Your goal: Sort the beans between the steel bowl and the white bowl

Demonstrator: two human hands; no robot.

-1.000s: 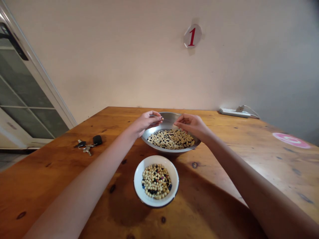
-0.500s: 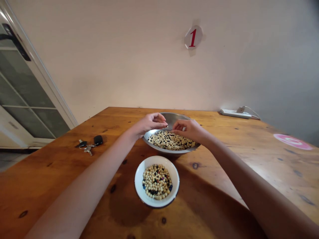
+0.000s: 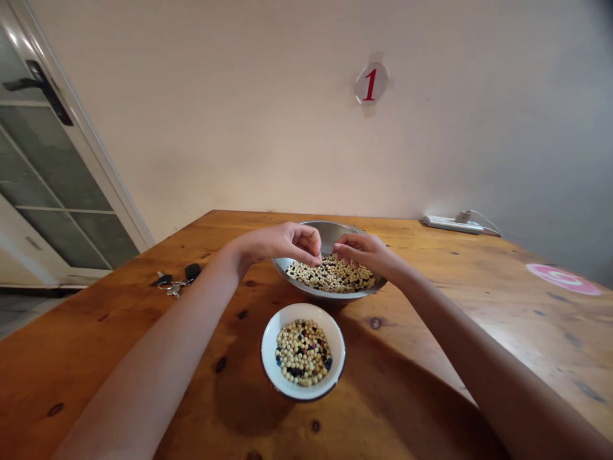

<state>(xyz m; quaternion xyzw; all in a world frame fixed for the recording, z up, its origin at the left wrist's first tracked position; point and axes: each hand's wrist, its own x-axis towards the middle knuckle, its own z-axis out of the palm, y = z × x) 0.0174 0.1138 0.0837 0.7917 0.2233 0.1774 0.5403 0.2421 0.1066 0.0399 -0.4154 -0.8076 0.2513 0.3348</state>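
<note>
A wide metal bowl holds many cream and black beads. Over its left part is my left hand, fingers curled and pinched on something I cannot make out. My right hand hovers above the bowl's right part, its thumb and fingers pressed together on something too small to name. A small gap separates the two hands. Nearer to me stands a white bowl with a dark rim, and in it lie cream, black and a few coloured beads.
Keys with a black fob lie on the wooden table at the left. A white power strip with a plug sits at the back right. A pink round sticker is at the right. Behind stands a wall.
My left hand has moved slightly right and lower, its fingers more curled. My right hand has shifted slightly right. The view has tilted a little, and the left forearm is nearer the keys.
</note>
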